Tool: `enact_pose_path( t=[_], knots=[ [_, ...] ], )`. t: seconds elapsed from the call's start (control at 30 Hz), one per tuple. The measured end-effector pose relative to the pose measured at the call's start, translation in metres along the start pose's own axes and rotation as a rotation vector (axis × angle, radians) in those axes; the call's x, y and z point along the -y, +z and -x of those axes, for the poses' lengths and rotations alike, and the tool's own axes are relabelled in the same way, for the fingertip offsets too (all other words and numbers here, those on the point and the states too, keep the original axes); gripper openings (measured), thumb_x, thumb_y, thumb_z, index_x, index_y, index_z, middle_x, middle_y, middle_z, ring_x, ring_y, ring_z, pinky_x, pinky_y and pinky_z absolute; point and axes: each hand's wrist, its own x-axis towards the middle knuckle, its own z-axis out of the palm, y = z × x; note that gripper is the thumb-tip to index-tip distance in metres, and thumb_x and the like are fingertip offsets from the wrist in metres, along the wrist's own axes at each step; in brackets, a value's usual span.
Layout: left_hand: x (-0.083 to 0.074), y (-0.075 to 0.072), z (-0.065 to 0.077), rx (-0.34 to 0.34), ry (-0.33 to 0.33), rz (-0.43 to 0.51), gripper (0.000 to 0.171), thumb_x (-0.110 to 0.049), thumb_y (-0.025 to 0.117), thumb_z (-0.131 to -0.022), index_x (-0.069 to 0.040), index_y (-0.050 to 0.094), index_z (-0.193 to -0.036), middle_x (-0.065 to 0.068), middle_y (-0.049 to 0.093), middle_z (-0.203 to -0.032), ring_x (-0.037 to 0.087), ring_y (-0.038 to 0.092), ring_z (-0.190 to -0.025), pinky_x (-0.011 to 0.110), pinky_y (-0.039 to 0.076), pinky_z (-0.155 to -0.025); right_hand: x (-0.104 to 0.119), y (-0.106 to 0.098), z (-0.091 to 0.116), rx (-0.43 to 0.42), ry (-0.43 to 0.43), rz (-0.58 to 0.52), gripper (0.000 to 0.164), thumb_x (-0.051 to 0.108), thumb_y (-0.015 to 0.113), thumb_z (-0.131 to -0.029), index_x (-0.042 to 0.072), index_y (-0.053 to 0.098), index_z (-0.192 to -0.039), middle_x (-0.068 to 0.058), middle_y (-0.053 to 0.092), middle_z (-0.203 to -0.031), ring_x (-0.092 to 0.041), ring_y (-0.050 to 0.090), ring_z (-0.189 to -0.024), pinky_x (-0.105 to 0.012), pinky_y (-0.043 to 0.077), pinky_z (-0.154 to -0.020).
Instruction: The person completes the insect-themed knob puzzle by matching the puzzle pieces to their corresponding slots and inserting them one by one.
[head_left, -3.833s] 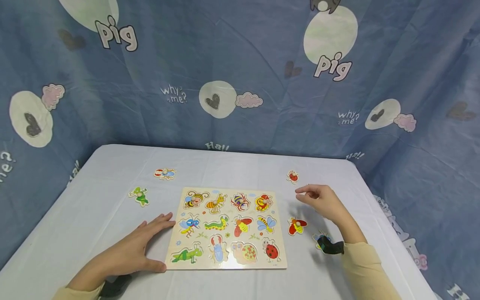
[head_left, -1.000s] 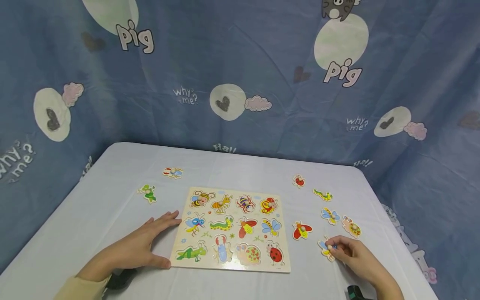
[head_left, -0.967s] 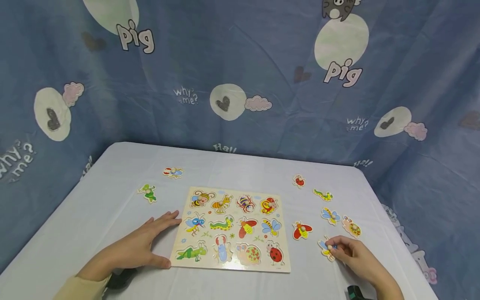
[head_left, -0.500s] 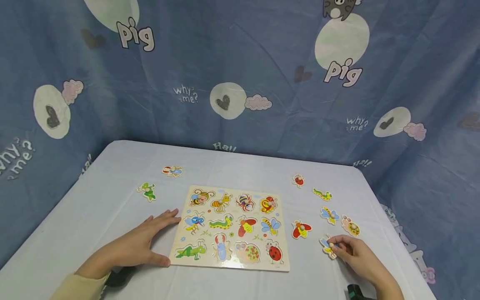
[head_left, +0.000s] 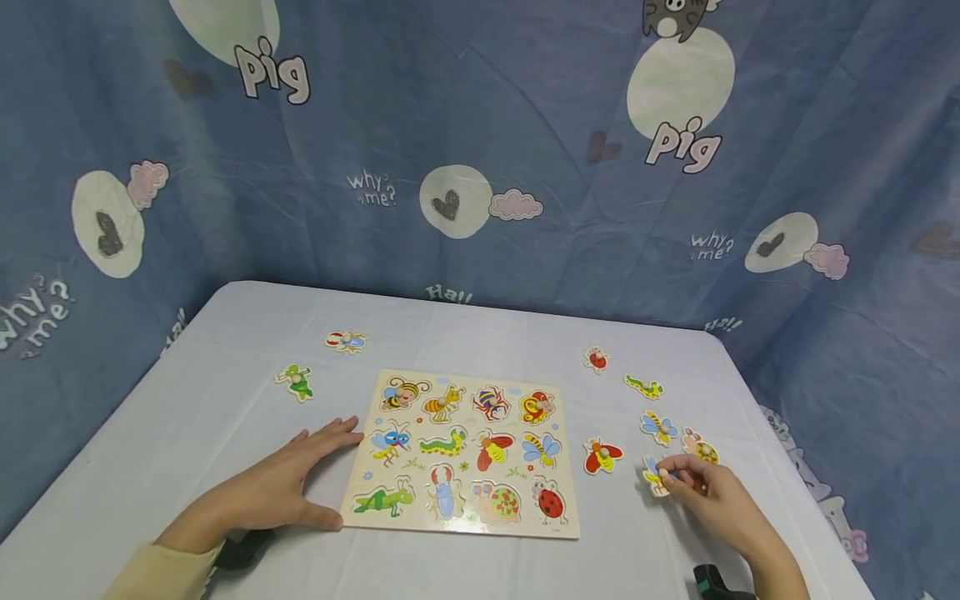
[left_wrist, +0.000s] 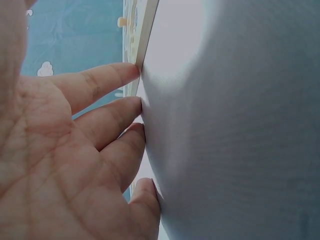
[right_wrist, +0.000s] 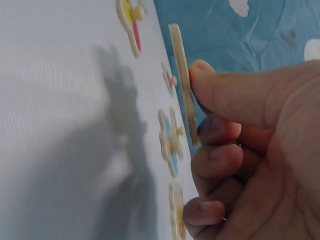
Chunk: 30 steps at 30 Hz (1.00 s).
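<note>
My right hand (head_left: 712,500) pinches a blue-and-yellow insect puzzle piece (head_left: 654,478) between thumb and fingers, to the right of the board. The right wrist view shows this piece (right_wrist: 182,82) edge-on, raised off the tabletop, its knob hidden by the fingers. At the left edge of the wooden insect puzzle board (head_left: 465,527) rests my left hand (head_left: 273,487), fingers spread and thumb near the front corner. In the left wrist view a fingertip of the left hand (left_wrist: 65,145) is right at the board's side (left_wrist: 146,37). Knobbed pieces sit in the board's top row.
Right of the board lie a red firefly piece (head_left: 602,457), a ladybug piece (head_left: 596,359), a caterpillar piece (head_left: 643,387), a dragonfly piece (head_left: 658,427) and a snail piece (head_left: 705,450). Toward the back left are a stag beetle piece (head_left: 346,342) and a grasshopper piece (head_left: 297,382).
My right hand came down from near the ladybug piece to the blue-and-yellow insect piece, then lifted it slightly off the table. The left hand has stayed at the board's edge.
</note>
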Motion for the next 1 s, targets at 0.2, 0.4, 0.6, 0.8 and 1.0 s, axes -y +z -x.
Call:
enact_pose_path(
  t=[0.2, 0.4, 0.6, 0.8, 1.0],
  knots=[
    [-0.001, 0.000, 0.001, 0.003, -0.009, 0.009, 0.109, -0.048, 0.100, -0.064, -0.017, 0.052, -0.157, 0.015, 0.035, -0.175, 0.048, 0.025, -0.163, 0.076, 0.013, -0.129, 0.009, 0.001, -0.004, -0.020, -0.023, -0.011, 0.019, 0.010, 0.075, -0.100, 0.002, 0.074, -0.117, 0.000, 0.052, -0.085, -0.005, 0.045, -0.072, -0.024, 0.040, -0.058],
    [-0.002, 0.000, 0.001, 0.002, -0.008, 0.013, 0.108, -0.047, 0.100, -0.065, -0.016, 0.052, -0.157, 0.015, 0.035, -0.175, 0.047, 0.025, -0.163, 0.076, 0.013, -0.129, 0.021, 0.005, -0.011, -0.029, -0.072, 0.006, 0.018, 0.011, 0.075, -0.100, 0.003, 0.075, -0.115, 0.000, 0.051, -0.084, -0.005, 0.046, -0.073, -0.024, 0.039, -0.060],
    [-0.001, 0.000, 0.001, 0.002, 0.000, 0.005, 0.108, -0.048, 0.099, -0.066, -0.016, 0.052, -0.157, 0.014, 0.035, -0.176, 0.047, 0.025, -0.163, 0.076, 0.013, -0.129, 0.038, 0.014, -0.019, -0.016, -0.110, 0.004, 0.017, 0.015, 0.076, -0.100, 0.005, 0.075, -0.114, 0.001, 0.050, -0.081, -0.005, 0.044, -0.072, -0.023, 0.037, -0.060],
    [-0.001, 0.000, 0.000, -0.005, 0.009, -0.019, 0.108, -0.049, 0.099, -0.066, -0.017, 0.052, -0.157, 0.013, 0.035, -0.176, 0.046, 0.026, -0.164, 0.075, 0.014, -0.130, 0.056, 0.024, -0.027, -0.032, -0.100, 0.005, 0.017, 0.016, 0.076, -0.100, 0.007, 0.076, -0.114, 0.001, 0.050, -0.082, -0.005, 0.045, -0.071, -0.022, 0.036, -0.059],
    [-0.001, 0.000, 0.002, -0.002, -0.009, 0.000, 0.108, -0.047, 0.100, -0.065, -0.018, 0.052, -0.157, 0.012, 0.035, -0.176, 0.045, 0.024, -0.164, 0.074, 0.013, -0.130, 0.070, 0.032, -0.034, -0.009, -0.083, -0.014, 0.019, 0.018, 0.076, -0.100, 0.007, 0.075, -0.116, 0.001, 0.048, -0.080, -0.007, 0.044, -0.071, -0.022, 0.035, -0.059]
  ],
)
